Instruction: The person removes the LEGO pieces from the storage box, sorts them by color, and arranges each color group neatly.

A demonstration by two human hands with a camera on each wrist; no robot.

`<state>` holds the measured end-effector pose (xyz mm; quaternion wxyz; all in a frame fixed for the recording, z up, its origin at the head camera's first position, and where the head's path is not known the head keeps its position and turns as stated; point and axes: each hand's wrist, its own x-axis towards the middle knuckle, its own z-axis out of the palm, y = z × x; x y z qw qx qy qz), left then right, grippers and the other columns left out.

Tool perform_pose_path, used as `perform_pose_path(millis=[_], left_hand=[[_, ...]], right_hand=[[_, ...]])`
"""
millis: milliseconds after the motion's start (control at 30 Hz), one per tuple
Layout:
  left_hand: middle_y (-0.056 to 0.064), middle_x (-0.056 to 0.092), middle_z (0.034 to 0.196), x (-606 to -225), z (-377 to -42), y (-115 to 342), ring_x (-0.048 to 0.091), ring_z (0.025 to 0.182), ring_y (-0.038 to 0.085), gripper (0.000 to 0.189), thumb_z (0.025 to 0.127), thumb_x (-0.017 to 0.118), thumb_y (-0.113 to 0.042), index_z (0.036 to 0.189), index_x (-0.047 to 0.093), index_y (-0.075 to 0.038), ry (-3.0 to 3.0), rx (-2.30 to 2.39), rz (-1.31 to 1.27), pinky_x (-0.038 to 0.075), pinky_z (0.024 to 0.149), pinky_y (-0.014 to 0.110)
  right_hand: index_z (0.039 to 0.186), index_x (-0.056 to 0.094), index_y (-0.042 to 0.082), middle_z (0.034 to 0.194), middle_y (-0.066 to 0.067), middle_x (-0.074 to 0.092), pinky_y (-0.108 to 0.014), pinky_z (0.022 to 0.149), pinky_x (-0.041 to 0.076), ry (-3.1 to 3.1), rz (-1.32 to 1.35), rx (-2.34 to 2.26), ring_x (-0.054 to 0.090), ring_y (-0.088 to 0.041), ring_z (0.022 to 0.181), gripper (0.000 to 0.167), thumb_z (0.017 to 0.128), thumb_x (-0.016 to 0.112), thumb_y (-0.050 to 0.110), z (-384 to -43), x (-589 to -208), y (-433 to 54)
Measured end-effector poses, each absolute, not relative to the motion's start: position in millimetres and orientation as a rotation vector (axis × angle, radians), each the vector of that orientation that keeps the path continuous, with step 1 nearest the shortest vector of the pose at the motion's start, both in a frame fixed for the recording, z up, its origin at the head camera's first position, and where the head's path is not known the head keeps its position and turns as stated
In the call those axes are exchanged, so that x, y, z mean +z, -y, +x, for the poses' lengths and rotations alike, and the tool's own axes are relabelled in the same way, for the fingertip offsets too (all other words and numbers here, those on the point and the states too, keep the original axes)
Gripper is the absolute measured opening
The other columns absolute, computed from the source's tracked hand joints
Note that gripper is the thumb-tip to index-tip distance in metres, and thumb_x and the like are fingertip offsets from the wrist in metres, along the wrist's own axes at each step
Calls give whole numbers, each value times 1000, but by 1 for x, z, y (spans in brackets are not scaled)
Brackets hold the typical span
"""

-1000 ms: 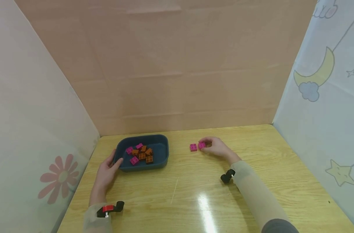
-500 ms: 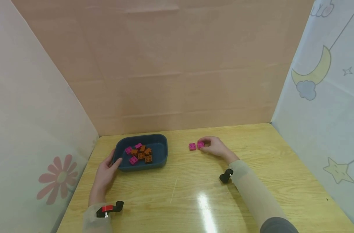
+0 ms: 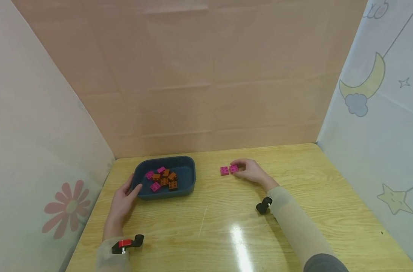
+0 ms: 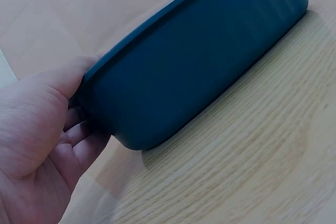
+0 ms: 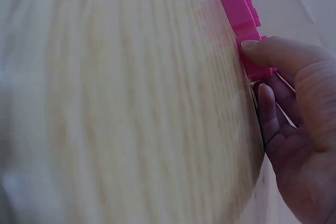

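Note:
A dark blue tray (image 3: 189, 189) sits at the left of the table, with several pink and orange toy bricks (image 3: 164, 181) inside. My left hand (image 3: 124, 201) holds its left end, thumb at the rim and fingers against the outer wall, as the left wrist view (image 4: 37, 140) also shows. To the right, my right hand (image 3: 251, 172) pinches a pink toy brick (image 3: 234, 169) between thumb and fingers, low at the table surface. Just left of it lies a second pink brick (image 3: 224, 171). In the right wrist view the pinched brick (image 5: 254, 66) is close beside the other brick (image 5: 237, 10).
The wooden table (image 3: 179, 234) carries all of this. A brown paper-like backdrop (image 3: 206, 94) rises behind it, with pale walls on the left (image 3: 39, 124) and right (image 3: 390, 124). Wrist cameras sit on both sleeves (image 3: 298, 223).
The whole head view has shifted very slightly. Both hands keep their places: the left on the tray, the right on the pink brick beside the other one.

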<state>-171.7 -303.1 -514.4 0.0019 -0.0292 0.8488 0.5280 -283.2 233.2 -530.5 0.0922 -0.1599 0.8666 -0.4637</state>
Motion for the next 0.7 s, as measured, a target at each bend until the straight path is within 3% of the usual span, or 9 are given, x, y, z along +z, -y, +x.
perform_pose_path(millis=[333,600,700], left_hand=[[7,17,177,-516,-172,304,19,162,32,81,109,62,-45,172,19,-20,-2649,1660,-94,27,124,50],[7,18,177,-515,-170,305,22,161,32,80,109,62,-46,172,20,-21,-2644,1669,-110,28,124,44],[8,18,177,-515,-170,305,21,161,32,80,109,62,-46,172,20,-20,-2641,1680,-119,27,125,49]], right_hand=[[142,68,7,135,-15,69,-33,88,61,-2535,-455,-1420,72,-22,105,50,95,84,11,-280,-529,-233],[144,67,9,134,-12,70,-37,91,60,-2527,-445,-1419,72,-21,105,53,94,85,13,-282,-531,-233],[144,67,10,135,-11,69,-39,92,60,-2526,-448,-1417,71,-22,107,54,93,85,13,-283,-530,-233]])
